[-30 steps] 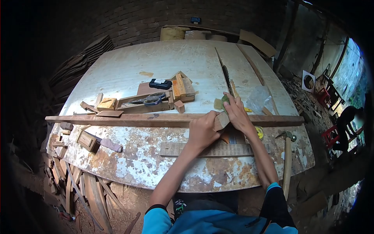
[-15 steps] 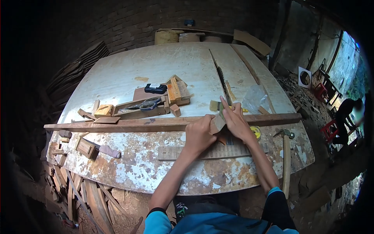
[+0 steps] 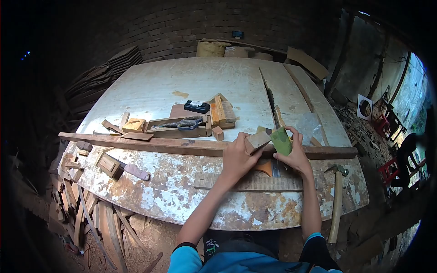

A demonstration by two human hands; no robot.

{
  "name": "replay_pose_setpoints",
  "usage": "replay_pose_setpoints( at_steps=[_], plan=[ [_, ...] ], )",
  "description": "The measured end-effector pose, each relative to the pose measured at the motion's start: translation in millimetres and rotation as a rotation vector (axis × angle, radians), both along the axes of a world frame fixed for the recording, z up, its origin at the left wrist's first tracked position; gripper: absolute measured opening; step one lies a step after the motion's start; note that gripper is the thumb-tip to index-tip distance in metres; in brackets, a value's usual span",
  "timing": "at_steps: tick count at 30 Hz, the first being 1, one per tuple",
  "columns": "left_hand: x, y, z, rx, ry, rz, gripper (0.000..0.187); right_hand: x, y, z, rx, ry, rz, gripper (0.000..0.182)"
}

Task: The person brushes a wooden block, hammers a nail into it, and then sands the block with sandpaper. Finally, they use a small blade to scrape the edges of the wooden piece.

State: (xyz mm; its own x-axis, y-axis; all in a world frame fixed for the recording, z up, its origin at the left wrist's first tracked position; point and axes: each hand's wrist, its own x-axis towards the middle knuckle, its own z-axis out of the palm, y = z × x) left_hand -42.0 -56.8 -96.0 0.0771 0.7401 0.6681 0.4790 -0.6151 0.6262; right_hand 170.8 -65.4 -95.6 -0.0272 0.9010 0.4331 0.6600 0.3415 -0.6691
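My left hand (image 3: 238,157) is closed around a small wooden block (image 3: 257,141), with one flat face turned up. In my right hand (image 3: 297,154) is a green piece of sandpaper (image 3: 281,142), pinched between thumb and fingers, just right of the block. A narrow gap seems to separate the two. Under my hands lie a long wooden bar (image 3: 191,146) and a striped wooden strip (image 3: 214,180). An orange-handled tool (image 3: 262,168) shows partly between my wrists; its kind is hidden.
A saw blade (image 3: 271,101) stands up through a slot beyond my hands. Left of it are scissors (image 3: 189,123) in a wooden tray, a dark case (image 3: 196,106) and wood blocks (image 3: 223,113). A hammer (image 3: 337,182) lies at the right edge. A person (image 3: 405,154) is at far right.
My right hand has drawn the sandpaper off the block to the right, its green face now showing. The left hand still holds the block. The view has shifted slightly.
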Motion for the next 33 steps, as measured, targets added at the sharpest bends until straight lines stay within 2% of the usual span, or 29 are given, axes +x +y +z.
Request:
replay_pose_setpoints(
  at_steps=[1,2,5,6,9,11,12,16,19,20,23,24,27,28,29,31,33],
  plan=[
    [-1,1,0,0.001,-0.014,0.001,0.043,3,0,-2,0.046,-0.006,0.001,0.085],
    [-2,0,2,-0.061,-0.038,-0.037,0.044,4,-3,-3,0.084,0.059,0.012,0.073],
    [-5,4,0,0.124,0.044,-0.193,0.051,-9,-10,4,0.046,0.389,0.288,0.064],
    [-6,4,-2,0.091,0.079,-0.187,0.054,-19,-13,7,0.067,0.274,0.299,0.061],
    [-7,1,0,-0.073,0.157,-0.225,0.064,-44,-20,-1,0.035,-0.011,0.23,0.072],
    [-7,-7,14,-0.278,0.157,-0.316,0.066,-47,-20,1,0.193,-0.185,0.148,0.074],
    [-5,-8,17,-0.301,0.152,-0.307,0.065,-48,-22,2,0.268,-0.278,0.108,0.076],
    [-1,-4,9,-0.3,0.103,-0.264,0.06,-60,-50,8,0.362,-0.223,0.381,0.074],
    [4,-12,13,-0.298,0.137,-0.231,0.055,-37,-17,-1,0.198,-0.11,0.215,0.074],
    [7,-16,11,-0.287,0.132,-0.222,0.054,-26,-10,-7,0.053,-0.005,0.22,0.074],
    [6,-12,14,-0.333,0.15,-0.221,0.054,-59,-57,14,0.319,-0.176,0.373,0.072],
    [7,-10,20,-0.338,0.144,-0.228,0.052,-52,-51,13,0.276,-0.168,0.41,0.072],
    [9,-24,5,-0.357,0.171,-0.212,0.051,-24,-13,-7,0.031,0.008,0.241,0.074],
    [10,-17,8,-0.31,0.177,-0.19,0.05,-40,-30,1,0.184,-0.094,0.207,0.074],
    [9,-18,17,-0.345,0.171,-0.192,0.053,-52,-47,7,0.288,-0.12,0.297,0.071],
    [7,-14,13,-0.305,0.131,-0.201,0.053,-49,-50,9,0.265,-0.121,0.383,0.072],
    [17,-19,4,-0.209,0.166,-0.145,0.045,-33,-23,-4,0.174,-0.056,0.229,0.077]
  ],
)
